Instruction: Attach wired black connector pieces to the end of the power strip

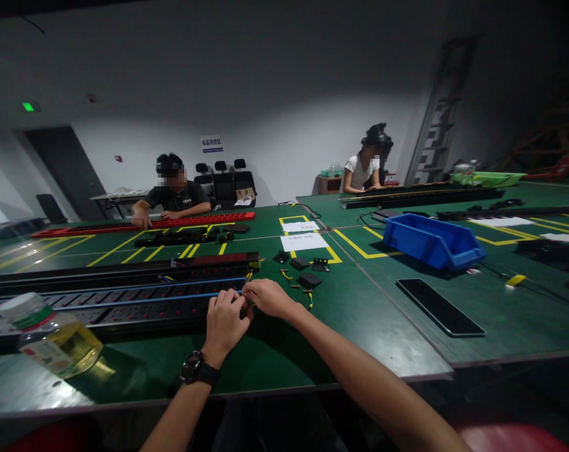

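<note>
My left hand [227, 322], with a dark watch on the wrist, is closed at the right end of a long black strip [171, 309] with rows of dark modules and blue lines. Touching its fingertips, my right hand [269, 297] is closed in a pinch at the same end. Whatever lies between the fingers is too small and hidden to name. Just beyond the hands are small black parts [309, 280] and short yellow-green wires [310, 299] on the green table [360, 314].
A bottle of yellow liquid [53, 339] lies tilted at the left. To the right are a phone [439, 306] and a blue bin [430, 242]. Paper sheets [304, 242] lie ahead. Two people [178, 198] work across the table, one at a red strip [204, 220].
</note>
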{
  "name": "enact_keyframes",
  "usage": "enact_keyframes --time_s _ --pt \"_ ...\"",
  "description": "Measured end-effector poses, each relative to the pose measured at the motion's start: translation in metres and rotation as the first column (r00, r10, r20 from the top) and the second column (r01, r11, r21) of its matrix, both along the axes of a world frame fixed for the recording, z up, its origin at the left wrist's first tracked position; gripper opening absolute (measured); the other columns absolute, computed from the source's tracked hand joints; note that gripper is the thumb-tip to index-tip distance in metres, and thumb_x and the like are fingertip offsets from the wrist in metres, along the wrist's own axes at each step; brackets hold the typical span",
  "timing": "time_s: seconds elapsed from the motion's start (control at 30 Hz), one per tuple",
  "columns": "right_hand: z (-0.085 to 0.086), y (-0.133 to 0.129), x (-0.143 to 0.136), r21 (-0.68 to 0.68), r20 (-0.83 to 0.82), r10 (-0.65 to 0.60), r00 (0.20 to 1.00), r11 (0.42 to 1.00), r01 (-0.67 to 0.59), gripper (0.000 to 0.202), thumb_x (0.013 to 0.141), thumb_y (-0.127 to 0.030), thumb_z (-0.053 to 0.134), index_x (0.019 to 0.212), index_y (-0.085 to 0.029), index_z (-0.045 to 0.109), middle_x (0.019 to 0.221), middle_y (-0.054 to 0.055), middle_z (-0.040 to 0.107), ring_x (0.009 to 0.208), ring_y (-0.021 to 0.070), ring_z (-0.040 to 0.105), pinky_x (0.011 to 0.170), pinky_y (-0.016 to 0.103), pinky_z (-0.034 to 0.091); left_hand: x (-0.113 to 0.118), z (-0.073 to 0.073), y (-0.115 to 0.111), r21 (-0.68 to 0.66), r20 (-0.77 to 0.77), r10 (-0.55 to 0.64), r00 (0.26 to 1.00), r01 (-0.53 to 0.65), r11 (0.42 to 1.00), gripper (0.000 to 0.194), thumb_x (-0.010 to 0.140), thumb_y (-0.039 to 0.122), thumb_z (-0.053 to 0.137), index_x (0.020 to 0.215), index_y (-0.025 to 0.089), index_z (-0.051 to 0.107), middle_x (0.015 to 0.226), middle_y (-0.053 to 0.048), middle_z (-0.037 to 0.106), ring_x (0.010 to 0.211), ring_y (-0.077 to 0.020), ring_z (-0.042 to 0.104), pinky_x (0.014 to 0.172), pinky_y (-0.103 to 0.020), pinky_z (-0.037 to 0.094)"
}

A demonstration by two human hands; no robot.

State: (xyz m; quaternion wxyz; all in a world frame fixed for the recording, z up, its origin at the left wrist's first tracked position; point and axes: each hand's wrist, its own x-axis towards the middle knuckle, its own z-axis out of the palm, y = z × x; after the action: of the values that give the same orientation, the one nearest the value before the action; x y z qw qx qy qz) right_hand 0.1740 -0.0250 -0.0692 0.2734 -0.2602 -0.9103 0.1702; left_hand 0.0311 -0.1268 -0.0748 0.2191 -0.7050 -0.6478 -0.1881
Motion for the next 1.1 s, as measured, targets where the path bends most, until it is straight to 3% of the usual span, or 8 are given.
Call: enact_keyframes --time_s 0.4,0.67,0.9,1.1 --pt "0.0028 0.0040 0.0006 -0.029 0.026 0.062 0.998 0.998 -0.062 0.023 0.100 -0.023 0.054 0.105 -0.024 0.076 0.103 0.005 0.077 0.091 0.0180 0.069 0.075 0.024 0.042 -0.0007 -0.0002 -0.0006 -0.007 -0.032 0.002 0.999 -0.002 1.000 0.009 0.089 0.027 0.062 0.084 0.022 0.068 0.093 -0.007 0.066 0.094 -0.0272 0.057 0.081 -0.041 0.039" --pt "0.0027 0.0059 0.0034 -0.013 0.058 0.066 0.996 0.998 -0.065 0.024 0.102 -0.028 0.052 0.091 -0.022 0.073 0.087 0.003 0.073 0.077 0.0148 0.062 0.064 0.024 0.032 -0.0019 0.0008 -0.0014 -0.003 -0.025 -0.030 0.999 0.030 1.000 0.013 0.092 0.029 0.060 0.085 0.022 0.069 0.093 -0.007 0.066 0.093 -0.0272 0.057 0.080 -0.041 0.038" --pt "0.0005 0.0088 0.0054 -0.048 0.053 0.062 0.997 0.997 -0.059 0.040 0.106 -0.038 0.048 0.080 -0.018 0.072 0.079 0.003 0.070 0.068 0.0124 0.055 0.063 0.024 0.029 -0.0038 0.0007 -0.0020 -0.004 -0.021 -0.055 0.998 0.055 0.998 0.014 0.093 0.032 0.060 0.087 0.022 0.069 0.094 -0.007 0.067 0.095 -0.0265 0.057 0.081 -0.040 0.038" --pt "0.0029 0.0079 0.0040 -0.128 -0.010 0.079 0.997 0.989 -0.080 0.050 0.107 -0.042 0.044 0.079 -0.015 0.076 0.078 0.006 0.072 0.068 0.0132 0.058 0.064 0.023 0.034 -0.0051 -0.0024 -0.0004 -0.008 -0.015 -0.059 0.998 0.059 0.998 0.023 0.089 0.044 0.065 0.089 0.021 0.069 0.095 -0.008 0.066 0.095 -0.0277 0.057 0.080 -0.041 0.038"
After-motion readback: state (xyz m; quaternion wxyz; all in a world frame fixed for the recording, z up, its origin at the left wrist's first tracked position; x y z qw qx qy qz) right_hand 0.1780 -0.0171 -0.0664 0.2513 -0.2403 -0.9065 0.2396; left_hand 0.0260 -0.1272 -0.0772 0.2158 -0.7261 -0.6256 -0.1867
